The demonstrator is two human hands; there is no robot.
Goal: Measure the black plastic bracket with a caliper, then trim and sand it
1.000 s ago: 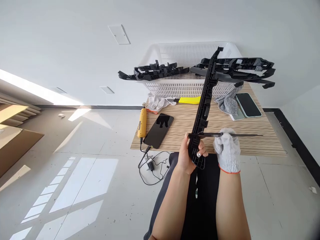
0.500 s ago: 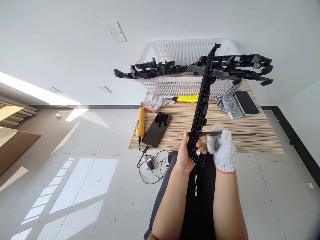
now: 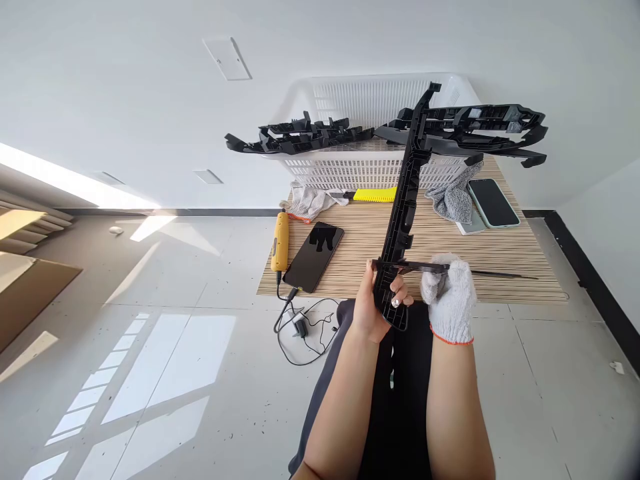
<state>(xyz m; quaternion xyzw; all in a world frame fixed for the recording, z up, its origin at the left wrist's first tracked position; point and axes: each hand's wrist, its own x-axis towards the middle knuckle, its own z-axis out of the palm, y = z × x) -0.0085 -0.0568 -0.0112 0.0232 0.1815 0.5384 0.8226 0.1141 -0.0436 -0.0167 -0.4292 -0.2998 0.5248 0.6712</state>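
Note:
My bare left hand (image 3: 371, 310) is wrapped round the lower end of a long black plastic trim piece (image 3: 406, 197), which slants up and away past the table. Its thumb is beside the left end of a thin dark strip (image 3: 413, 266) that crosses the trim piece. In a white knit glove with an orange cuff, my right hand (image 3: 451, 297) is closed on this strip. A narrow tail of it sticks out to the right of the glove. I cannot make out what the strip is or whether it is fixed to the trim piece.
Similar black plastic parts (image 3: 305, 139) lie across a white basket (image 3: 330, 172). The striped table (image 3: 505, 267) holds a dark phone (image 3: 315, 257), a yellow corded tool (image 3: 281, 243), a yellow-handled knife (image 3: 375, 195), a white glove (image 3: 309, 201), a grey cloth (image 3: 453, 200) and another phone (image 3: 494, 203).
My right hand has shifted slightly to the right, and the strip's tail now reaches farther right and tilts down a little. My left hand keeps its hold on the trim piece.

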